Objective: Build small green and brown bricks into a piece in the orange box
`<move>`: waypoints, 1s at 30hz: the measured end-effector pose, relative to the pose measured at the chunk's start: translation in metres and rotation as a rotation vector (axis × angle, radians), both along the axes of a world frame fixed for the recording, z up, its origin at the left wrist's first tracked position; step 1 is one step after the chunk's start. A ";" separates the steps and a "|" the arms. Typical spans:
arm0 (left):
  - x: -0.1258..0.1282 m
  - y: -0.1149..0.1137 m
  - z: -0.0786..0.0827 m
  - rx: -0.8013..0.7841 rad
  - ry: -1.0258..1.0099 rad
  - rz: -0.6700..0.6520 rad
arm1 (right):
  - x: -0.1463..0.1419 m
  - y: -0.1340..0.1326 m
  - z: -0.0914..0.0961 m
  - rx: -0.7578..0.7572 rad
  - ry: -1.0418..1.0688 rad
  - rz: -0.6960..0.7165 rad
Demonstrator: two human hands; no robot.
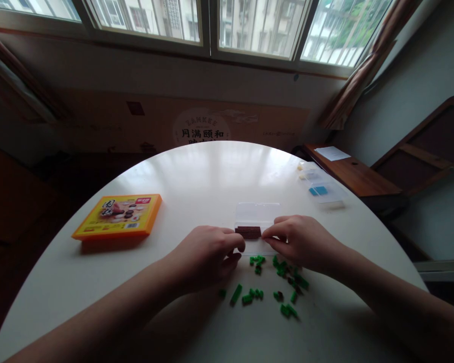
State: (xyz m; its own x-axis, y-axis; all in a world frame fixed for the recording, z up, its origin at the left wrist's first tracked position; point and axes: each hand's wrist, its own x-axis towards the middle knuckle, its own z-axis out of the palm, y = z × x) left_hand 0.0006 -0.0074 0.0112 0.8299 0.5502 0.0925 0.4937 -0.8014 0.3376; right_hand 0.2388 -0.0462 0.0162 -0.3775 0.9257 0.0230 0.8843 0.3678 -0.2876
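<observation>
A dark brown studded building plate (248, 232) lies between my hands, over the front part of an opened clear plastic box (258, 210). My left hand (210, 254) is curled, its fingers against the plate's left end; the thumb hangs lower. With thumb and forefinger together, my right hand (298, 239) grips the plate's right end. Whether the plate rests on the box floor I cannot tell. Loose green building bricks (281, 267) are scattered on the table nearer me, with a few small brown pieces among them. One longer green brick (235, 294) lies below my left hand.
The round white table (196, 176) carries a yellow and orange game box (117, 217) on the left. At right are clear plastic cases (325, 189), one with a blue piece (318, 190). A wooden desk (357, 174) with paper stands beyond the table's right edge.
</observation>
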 end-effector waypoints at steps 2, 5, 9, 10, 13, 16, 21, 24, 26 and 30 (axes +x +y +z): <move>0.000 0.000 0.000 0.002 -0.001 -0.002 | 0.000 0.000 -0.001 0.002 0.000 0.003; 0.000 0.000 0.001 0.001 -0.001 -0.004 | 0.000 0.000 0.001 0.004 0.001 0.008; 0.000 -0.001 0.003 0.002 0.010 -0.015 | 0.004 -0.004 0.014 -0.001 0.040 0.000; 0.001 -0.001 0.003 0.004 0.013 -0.017 | 0.007 -0.006 0.019 0.007 0.054 -0.013; 0.001 0.000 0.004 0.011 0.018 -0.024 | 0.020 -0.010 0.035 0.056 0.059 -0.065; 0.002 0.000 0.004 0.012 0.026 -0.025 | 0.036 -0.011 0.043 0.026 -0.048 -0.091; 0.003 0.001 0.002 0.010 0.039 0.012 | 0.052 -0.015 0.037 -0.170 -0.235 0.045; 0.003 0.002 0.000 0.010 0.027 0.033 | 0.052 -0.018 0.033 -0.230 -0.228 0.104; 0.002 0.002 0.000 0.013 0.018 0.034 | 0.049 -0.020 0.034 -0.258 -0.201 0.141; 0.000 0.002 0.001 0.016 0.012 0.025 | 0.038 -0.021 0.043 -0.248 -0.149 0.214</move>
